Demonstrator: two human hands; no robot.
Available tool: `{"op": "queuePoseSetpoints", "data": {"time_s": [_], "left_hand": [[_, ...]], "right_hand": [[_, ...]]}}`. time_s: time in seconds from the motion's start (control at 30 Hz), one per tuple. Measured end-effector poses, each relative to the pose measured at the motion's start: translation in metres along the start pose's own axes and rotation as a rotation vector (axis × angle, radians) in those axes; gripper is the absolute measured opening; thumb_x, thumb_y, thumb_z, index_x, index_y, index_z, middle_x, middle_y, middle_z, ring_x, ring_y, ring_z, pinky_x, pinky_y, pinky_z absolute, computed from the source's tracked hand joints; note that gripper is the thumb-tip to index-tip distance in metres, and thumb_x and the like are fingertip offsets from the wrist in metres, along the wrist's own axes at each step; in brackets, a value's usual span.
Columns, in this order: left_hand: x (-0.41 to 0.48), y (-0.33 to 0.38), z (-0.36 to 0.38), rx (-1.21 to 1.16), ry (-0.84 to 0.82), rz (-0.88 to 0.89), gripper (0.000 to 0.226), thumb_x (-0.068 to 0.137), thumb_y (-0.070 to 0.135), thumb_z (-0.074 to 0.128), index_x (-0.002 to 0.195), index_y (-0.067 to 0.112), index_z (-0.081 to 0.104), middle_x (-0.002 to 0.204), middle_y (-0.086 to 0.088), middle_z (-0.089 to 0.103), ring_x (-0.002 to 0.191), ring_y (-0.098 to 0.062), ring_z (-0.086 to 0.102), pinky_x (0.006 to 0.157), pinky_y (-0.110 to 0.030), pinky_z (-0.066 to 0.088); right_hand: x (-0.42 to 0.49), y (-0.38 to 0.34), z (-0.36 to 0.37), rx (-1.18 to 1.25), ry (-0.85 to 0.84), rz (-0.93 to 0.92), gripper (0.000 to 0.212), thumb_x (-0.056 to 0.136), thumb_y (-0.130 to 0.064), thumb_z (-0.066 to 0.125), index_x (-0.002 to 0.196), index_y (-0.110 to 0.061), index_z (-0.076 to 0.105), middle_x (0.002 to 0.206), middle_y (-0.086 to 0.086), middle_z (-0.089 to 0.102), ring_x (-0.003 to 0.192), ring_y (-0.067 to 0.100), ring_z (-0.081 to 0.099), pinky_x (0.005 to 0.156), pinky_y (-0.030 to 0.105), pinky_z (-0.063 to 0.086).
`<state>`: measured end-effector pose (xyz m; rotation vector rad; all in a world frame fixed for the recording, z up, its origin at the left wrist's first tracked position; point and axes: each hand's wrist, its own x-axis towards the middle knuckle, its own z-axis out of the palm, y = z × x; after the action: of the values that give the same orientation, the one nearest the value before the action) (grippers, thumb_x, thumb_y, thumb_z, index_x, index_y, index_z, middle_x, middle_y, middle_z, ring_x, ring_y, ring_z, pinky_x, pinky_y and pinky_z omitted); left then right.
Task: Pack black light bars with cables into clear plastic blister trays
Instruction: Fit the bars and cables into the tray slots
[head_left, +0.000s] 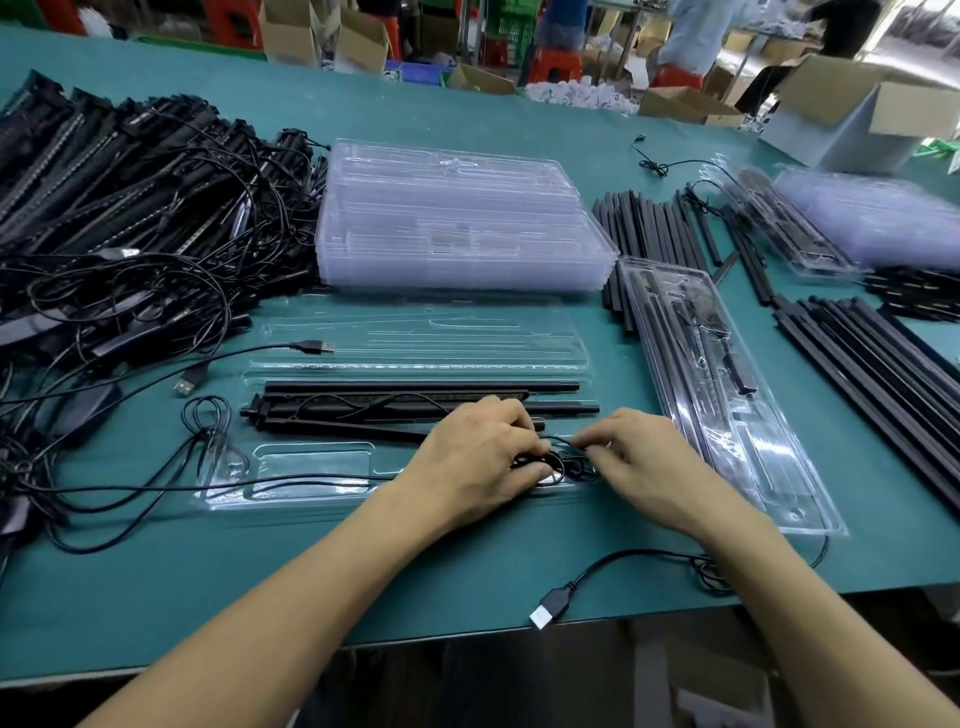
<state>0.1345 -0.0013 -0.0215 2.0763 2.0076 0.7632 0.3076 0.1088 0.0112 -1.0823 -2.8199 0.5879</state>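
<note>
An open clear blister tray (311, 462) lies on the green table in front of me. Black light bars (415, 402) lie lengthwise in its middle channels. A thin black cable (563, 467) is bunched in loops at the tray's right end. My left hand (478, 462) holds the cable bundle with curled fingers. My right hand (644, 457) pinches a strand of the same cable just to its right. The rest of the cable trails left across the tray's front pockets.
A heap of black bars with tangled cables (130, 208) fills the left. Stacked empty trays (457, 228) stand behind. A packed tray (727, 395) lies at right, with loose black rods (872, 364) beyond it. A USB plug (550, 608) lies near the table's front edge.
</note>
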Motion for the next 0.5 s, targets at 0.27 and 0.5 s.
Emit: {"op": "queuePoseSetpoints", "data": {"time_s": [0.27, 0.5], "left_hand": [[-0.015, 0.005, -0.002, 0.184, 0.069, 0.072, 0.038, 0.091, 0.050, 0.056, 0.106, 0.022, 0.076, 0.111, -0.007, 0.065, 0.096, -0.028, 0.061, 0.081, -0.036, 0.055], [-0.016, 0.001, 0.003, 0.195, 0.085, 0.134, 0.042, 0.095, 0.047, 0.044, 0.115, 0.025, 0.073, 0.105, -0.004, 0.067, 0.092, -0.028, 0.063, 0.075, -0.039, 0.054]], "right_hand": [[-0.007, -0.004, -0.005, -0.112, -0.027, 0.138, 0.029, 0.090, -0.032, 0.065, 0.119, -0.032, 0.068, 0.081, -0.003, 0.052, 0.098, 0.025, 0.059, 0.082, 0.029, 0.043], [-0.003, -0.016, 0.004, 0.001, 0.023, 0.233, 0.025, 0.089, -0.013, 0.064, 0.109, -0.025, 0.074, 0.100, 0.007, 0.071, 0.103, 0.024, 0.063, 0.090, 0.030, 0.050]]}}
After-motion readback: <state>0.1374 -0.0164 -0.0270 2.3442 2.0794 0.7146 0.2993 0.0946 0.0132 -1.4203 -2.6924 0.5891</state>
